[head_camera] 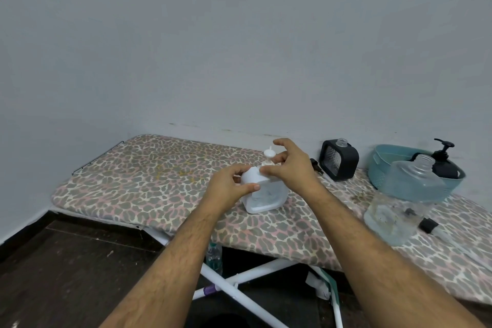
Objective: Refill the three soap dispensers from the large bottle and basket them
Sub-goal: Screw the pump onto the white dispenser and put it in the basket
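Both hands meet over the white dispenser (pixel 265 194) standing mid-desk (pixel 149 181): left hand (pixel 229 189) grips its body, right hand (pixel 290 165) pinches the pump collar on top. Further right stand an uncapped black dispenser (pixel 339 161), the large clear bottle (pixel 404 194), and the teal basket (pixel 383 168) holding another black dispenser (pixel 443 165).

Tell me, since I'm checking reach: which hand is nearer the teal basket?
Right. The right hand, pinching the pump on the white dispenser, lies on the teal basket side; the left hand grips the dispenser's far side.
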Action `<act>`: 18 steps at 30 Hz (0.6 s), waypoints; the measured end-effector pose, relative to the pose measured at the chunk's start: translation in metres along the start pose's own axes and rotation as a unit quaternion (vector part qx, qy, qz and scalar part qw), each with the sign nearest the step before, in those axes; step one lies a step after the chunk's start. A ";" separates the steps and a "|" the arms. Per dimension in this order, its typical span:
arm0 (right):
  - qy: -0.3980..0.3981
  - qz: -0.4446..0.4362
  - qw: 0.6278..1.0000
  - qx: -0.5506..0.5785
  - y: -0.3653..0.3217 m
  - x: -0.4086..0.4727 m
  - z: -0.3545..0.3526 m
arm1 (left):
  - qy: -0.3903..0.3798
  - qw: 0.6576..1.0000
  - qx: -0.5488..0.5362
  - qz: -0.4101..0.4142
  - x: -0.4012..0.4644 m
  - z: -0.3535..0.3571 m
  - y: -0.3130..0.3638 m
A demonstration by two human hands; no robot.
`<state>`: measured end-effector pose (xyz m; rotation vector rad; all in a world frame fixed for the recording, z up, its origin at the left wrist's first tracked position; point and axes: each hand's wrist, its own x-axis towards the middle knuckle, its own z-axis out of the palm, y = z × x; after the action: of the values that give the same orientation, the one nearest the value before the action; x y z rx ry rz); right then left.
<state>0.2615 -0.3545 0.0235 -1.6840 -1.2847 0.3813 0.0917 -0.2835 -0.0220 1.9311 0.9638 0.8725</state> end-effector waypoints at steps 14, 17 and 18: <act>-0.090 0.022 0.994 0.058 0.010 0.002 -0.008 | -0.003 1.000 0.006 0.001 0.001 0.000 -0.002; -0.030 0.013 0.999 0.032 0.011 -0.003 0.002 | -0.002 1.000 0.011 0.000 0.003 0.000 -0.001; -0.011 0.009 1.000 0.023 0.012 -0.005 0.006 | -0.001 1.000 0.012 0.000 0.003 0.000 -0.001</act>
<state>0.2622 -0.3563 0.0093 -1.6585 -1.2683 0.4367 0.0933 -0.2808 -0.0222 1.9518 0.9777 0.8609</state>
